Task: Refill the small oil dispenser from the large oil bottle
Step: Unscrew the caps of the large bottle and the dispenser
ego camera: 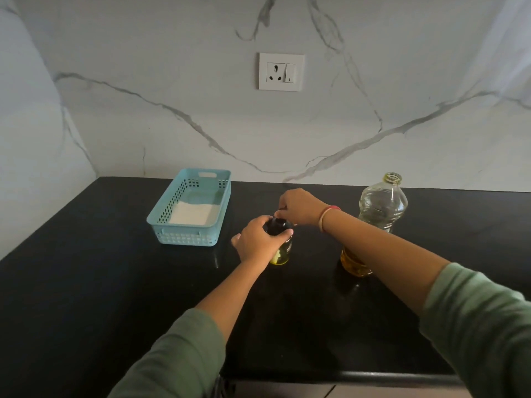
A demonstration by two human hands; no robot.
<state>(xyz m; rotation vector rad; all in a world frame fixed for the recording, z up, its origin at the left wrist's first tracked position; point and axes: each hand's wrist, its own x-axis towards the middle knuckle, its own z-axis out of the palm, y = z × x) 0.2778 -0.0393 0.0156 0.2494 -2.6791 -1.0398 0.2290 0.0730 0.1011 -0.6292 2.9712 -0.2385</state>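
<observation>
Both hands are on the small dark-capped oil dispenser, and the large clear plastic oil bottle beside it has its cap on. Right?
No: the head view shows the large clear plastic oil bottle uncapped, threaded neck open. Left hand and right hand are on the small oil dispenser.

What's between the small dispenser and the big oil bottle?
Head view: only bare black counter between the small dispenser and the large oil bottle; the right hand's wrist crosses above that stretch.
</observation>
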